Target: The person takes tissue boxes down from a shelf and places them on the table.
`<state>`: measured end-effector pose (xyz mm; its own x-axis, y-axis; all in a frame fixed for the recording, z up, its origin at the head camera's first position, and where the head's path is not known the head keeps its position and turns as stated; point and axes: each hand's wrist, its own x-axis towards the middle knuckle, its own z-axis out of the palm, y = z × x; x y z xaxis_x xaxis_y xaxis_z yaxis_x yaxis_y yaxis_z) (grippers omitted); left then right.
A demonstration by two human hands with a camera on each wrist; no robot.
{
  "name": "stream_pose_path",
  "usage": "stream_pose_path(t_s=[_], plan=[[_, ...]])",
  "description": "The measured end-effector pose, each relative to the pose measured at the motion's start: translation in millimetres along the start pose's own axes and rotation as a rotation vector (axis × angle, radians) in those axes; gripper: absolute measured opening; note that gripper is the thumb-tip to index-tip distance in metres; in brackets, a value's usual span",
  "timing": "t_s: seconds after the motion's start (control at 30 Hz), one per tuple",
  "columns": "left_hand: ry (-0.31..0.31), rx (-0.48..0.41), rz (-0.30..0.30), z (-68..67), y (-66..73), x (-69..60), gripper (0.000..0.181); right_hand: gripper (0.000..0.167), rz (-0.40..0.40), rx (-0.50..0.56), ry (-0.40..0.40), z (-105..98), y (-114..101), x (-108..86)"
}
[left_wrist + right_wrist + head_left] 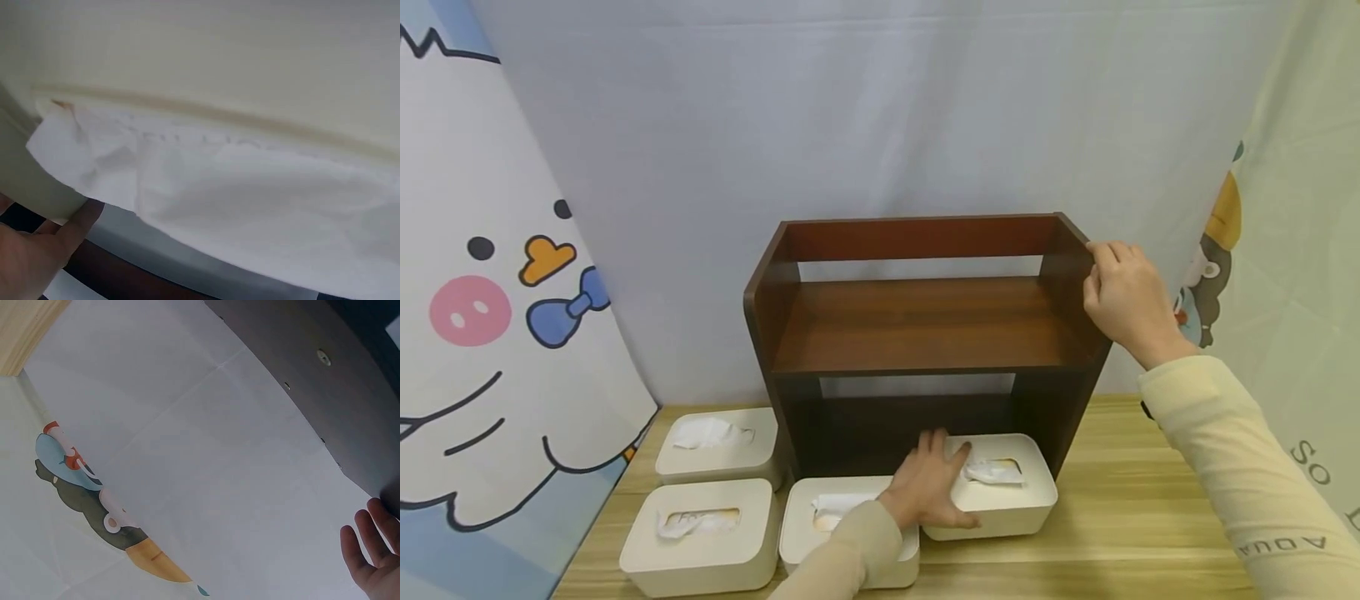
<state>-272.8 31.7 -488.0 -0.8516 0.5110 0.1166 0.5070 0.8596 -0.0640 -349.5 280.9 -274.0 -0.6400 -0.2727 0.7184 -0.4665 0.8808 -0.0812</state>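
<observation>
A two-tier dark brown desk shelf [925, 325] stands on the table in the head view. My left hand [928, 485] holds the left end of a white tissue box [1000, 504] at the right front of the lower compartment, thumb along its front and fingers towards the back. Close up in the left wrist view are the tissue [250, 200] and the thumb against the box's edge. My right hand [1127, 292] grips the front edge of the shelf's right side panel. The right wrist view shows several of its fingers [375, 537] by the panel's outer face.
Left of the held box sits another tissue box [797, 525], partly behind the left forearm. Two more, a front box [700, 558] and a rear box [722, 458], stand left of the shelf. A pale curtain [880, 108] hangs behind; wood-grain table [1135, 500] extends to the right.
</observation>
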Motion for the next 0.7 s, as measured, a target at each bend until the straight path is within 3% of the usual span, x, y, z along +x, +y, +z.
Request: stream_pose_path(t_s=[0.37, 0.7], plan=[[-0.026, 0.021, 0.044, -5.4, 14.2, -14.2, 0.098, 0.032, -0.01, 0.007, 0.0, 0, -1, 0.6], [-0.071, 0.024, 0.124, -3.6, 25.3, -21.0, 0.096, 0.033, -0.006, -0.002, 0.0, -1, 1, 0.8]])
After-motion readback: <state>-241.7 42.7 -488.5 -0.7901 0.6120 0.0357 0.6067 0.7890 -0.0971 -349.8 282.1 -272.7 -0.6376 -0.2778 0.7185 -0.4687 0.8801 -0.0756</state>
